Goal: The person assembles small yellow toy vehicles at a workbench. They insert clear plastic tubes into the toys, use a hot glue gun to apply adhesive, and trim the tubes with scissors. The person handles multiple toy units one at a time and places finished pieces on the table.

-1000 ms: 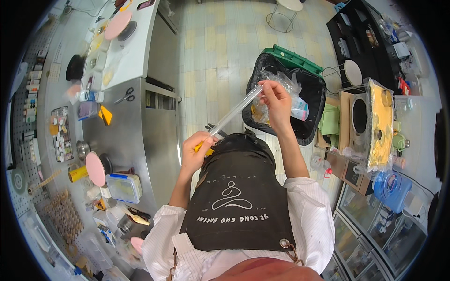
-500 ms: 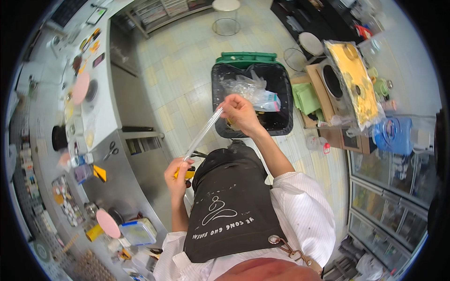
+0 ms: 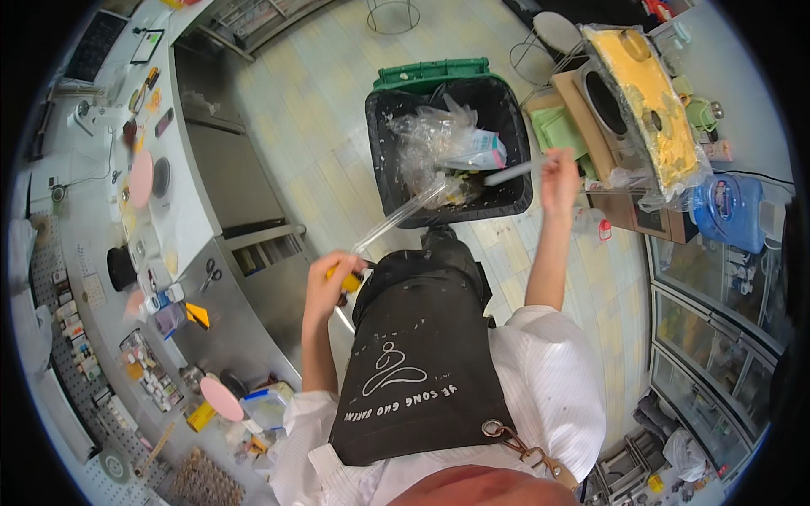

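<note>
My left hand [image 3: 322, 291] is closed in front of the apron's left side. Long clear plastic strips [image 3: 401, 219] stick out of it, up and to the right, toward the bin. In the same hand is a yellow piece [image 3: 346, 280], possibly a tool handle; fingers hide most of it. My right hand [image 3: 557, 190], smeared by motion, is closed beyond the bin's right edge. From it a whitish, narrow strip [image 3: 508, 174] points left over the bin. A black-lined bin [image 3: 509, 204] with a green rim stands ahead, holding crumpled clear plastic [image 3: 430, 139] and a printed bag [image 3: 481, 152].
Along the left runs a steel and white counter [image 3: 190, 194] with scissors [image 3: 211, 274] and pink round turntables [image 3: 140, 180]. At right are a tray with a yellow sheet [image 3: 645, 101], a blue water jug [image 3: 727, 215] and glass-door fridges [image 3: 700, 295]. A stool [image 3: 555, 35] stands beyond.
My right hand has moved right, away from the strips in my left hand, and now carries a whitish strip. My left hand has stayed nearly in place. The view has shifted slightly.
</note>
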{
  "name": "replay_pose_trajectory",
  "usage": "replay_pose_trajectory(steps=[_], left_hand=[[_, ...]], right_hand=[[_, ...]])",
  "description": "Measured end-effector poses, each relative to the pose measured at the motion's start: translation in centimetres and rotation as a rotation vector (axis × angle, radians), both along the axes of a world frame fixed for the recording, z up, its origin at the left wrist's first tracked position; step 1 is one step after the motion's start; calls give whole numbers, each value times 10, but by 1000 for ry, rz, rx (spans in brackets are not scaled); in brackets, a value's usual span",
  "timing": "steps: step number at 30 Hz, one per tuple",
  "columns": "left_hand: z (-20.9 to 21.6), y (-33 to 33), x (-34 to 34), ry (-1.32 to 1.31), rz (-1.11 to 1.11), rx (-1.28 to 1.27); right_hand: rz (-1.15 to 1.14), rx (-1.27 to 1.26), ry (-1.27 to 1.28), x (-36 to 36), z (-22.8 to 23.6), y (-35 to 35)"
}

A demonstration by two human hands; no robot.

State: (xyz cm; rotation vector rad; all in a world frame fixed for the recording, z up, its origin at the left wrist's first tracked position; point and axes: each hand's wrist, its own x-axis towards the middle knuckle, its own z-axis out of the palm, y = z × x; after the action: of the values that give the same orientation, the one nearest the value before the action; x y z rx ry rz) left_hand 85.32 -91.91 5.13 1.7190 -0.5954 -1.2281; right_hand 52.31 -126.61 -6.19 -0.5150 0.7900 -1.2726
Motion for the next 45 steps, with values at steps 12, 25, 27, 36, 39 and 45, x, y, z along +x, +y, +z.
replay_pose_trajectory(steps=[12, 25, 27, 36, 39, 45], left_hand=[[-147, -177, -13, -249, -456, 342], [-113, -16, 101, 90, 224, 139], [-111, 26, 119, 187, 440, -33], [-65, 106, 223, 429, 796, -177], [-75, 93, 268, 409, 747, -168], [-83, 24, 351, 412, 655, -315]], right_hand=[[-178, 352, -32, -62, -76, 66], [951, 348, -34, 177, 45, 189], [1092, 91, -10, 227, 60, 197], [1081, -1773, 334, 433, 328, 209], [1157, -1918, 310, 475, 376, 215], [1356, -2066, 455, 563, 407, 156]])
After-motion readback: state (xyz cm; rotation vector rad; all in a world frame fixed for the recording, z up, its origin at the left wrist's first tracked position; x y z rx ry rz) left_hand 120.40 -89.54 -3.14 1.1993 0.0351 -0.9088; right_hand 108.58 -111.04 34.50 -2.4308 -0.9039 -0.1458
